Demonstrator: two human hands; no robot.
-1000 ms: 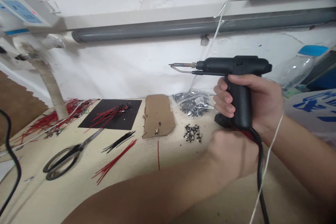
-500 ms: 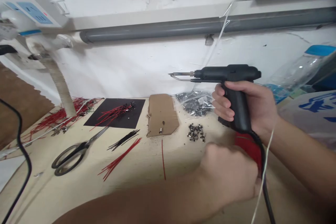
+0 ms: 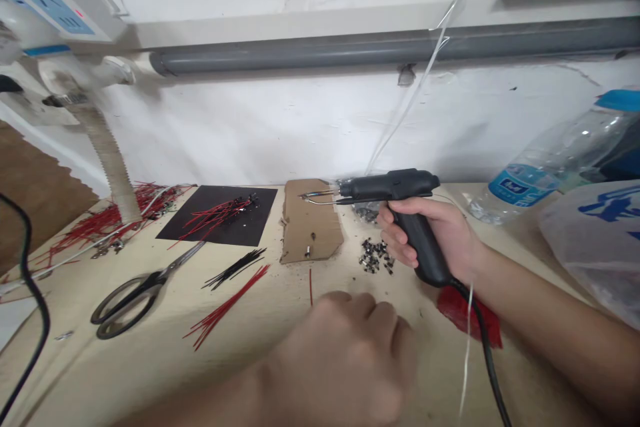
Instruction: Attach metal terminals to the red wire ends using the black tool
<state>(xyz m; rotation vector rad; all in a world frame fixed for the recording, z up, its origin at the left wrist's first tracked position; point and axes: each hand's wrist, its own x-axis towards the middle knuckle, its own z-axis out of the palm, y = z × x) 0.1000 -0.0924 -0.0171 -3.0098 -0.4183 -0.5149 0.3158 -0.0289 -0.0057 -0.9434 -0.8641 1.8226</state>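
Observation:
My right hand (image 3: 440,237) is wrapped round the grip of a black pistol-shaped soldering gun (image 3: 393,190). Its metal tip points left and hovers over the far right corner of a brown cardboard piece (image 3: 310,220). A thin solder wire (image 3: 410,97) runs from the wall down to the gun. My left hand (image 3: 350,353) is low in the foreground with its fingers curled, blurred, just right of a single red wire (image 3: 311,285). What it holds, if anything, is hidden. A small pile of metal parts (image 3: 376,257) lies below the gun.
Scissors (image 3: 135,290) lie at the left, with bundles of red wires (image 3: 225,307) and black wires (image 3: 235,268) beside them. A black mat (image 3: 220,213) carries more red wires. A water bottle (image 3: 555,160) lies at the right, a red patch (image 3: 470,313) under the gun's cord.
My right hand has lowered the soldering gun and carried it left toward the cardboard. My left hand has left the gun's base and moved left and down.

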